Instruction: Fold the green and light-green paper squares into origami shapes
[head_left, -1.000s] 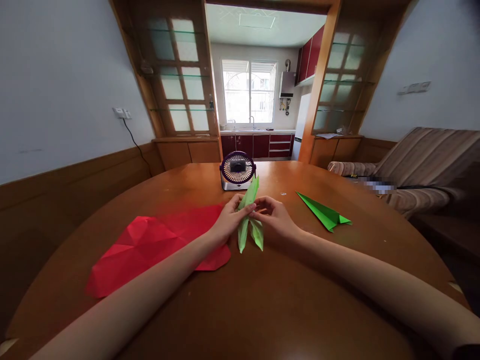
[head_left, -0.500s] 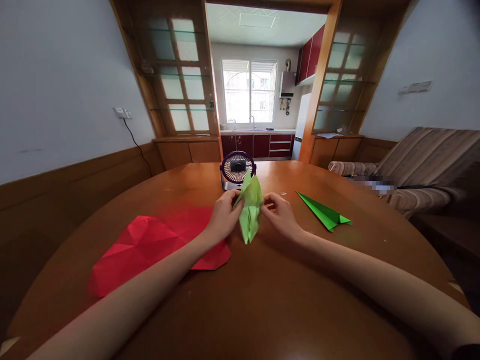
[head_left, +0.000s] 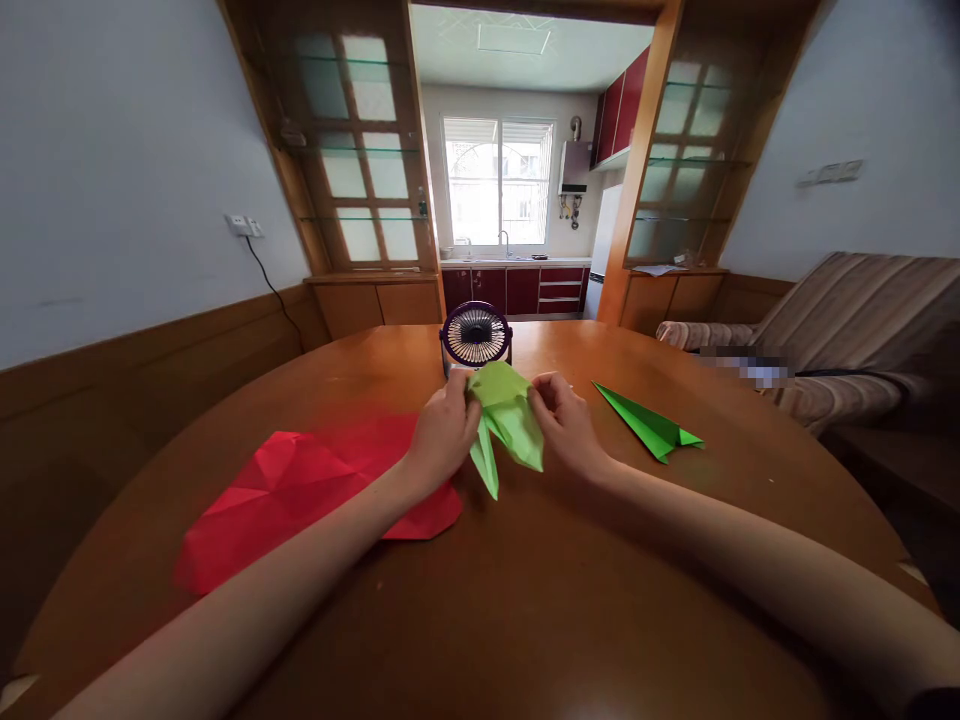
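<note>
Between both hands, above the table, is a light green folded paper [head_left: 514, 425], partly spread with two pointed flaps hanging down. My left hand [head_left: 448, 425] pinches its left edge, thumb on the near side. On the other edge, the fingers of my right hand [head_left: 564, 420] are closed on the paper near its upper right corner. A creased sheet of red paper [head_left: 315, 490] lies under and beside my left forearm. To the right of my right hand rests a bright green paper plane [head_left: 649, 425].
A small purple desk fan [head_left: 476, 335] stands just behind the held paper. All this is on a rounded wooden table [head_left: 525, 620]. A striped armchair [head_left: 855, 320] is at the right, and glass-shelved cabinets flank the kitchen opening ahead.
The light green paper has been spread wider; its narrow upright shape is now flattened on top, with the flaps apart. The red sheet and paper plane have stayed in place.
</note>
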